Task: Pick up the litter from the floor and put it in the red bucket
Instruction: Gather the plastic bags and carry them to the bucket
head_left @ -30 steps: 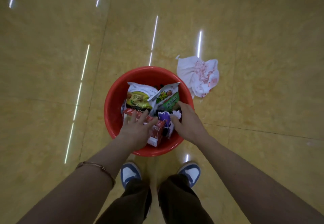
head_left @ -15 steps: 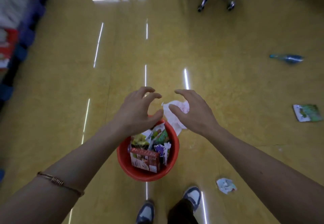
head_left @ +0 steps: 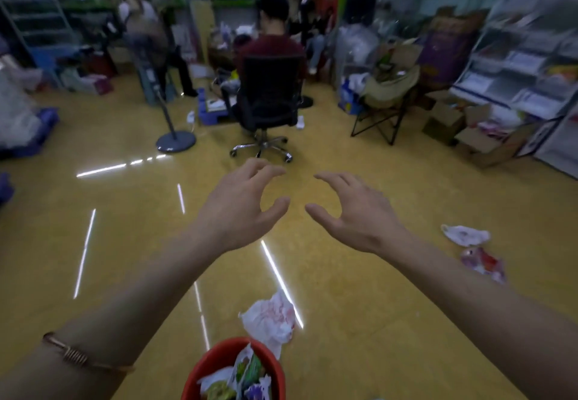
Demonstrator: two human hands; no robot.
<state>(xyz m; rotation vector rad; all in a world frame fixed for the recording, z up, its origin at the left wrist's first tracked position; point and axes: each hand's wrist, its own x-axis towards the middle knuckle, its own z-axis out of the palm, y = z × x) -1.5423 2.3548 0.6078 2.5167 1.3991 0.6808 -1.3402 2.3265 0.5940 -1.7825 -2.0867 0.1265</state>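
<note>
Our left hand [head_left: 237, 208] and right hand [head_left: 356, 212] hover released, holding nothing; below them sit the red bucket [head_left: 215, 365] and a crumpled bag [head_left: 269, 318].

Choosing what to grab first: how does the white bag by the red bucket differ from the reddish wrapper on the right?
The white bag is mostly white with red print; the reddish wrapper is mainly pink-red. The white bag lies right beside the red bucket; the reddish wrapper lies well off to the right. Both lie crumpled on the floor, unheld.
</note>
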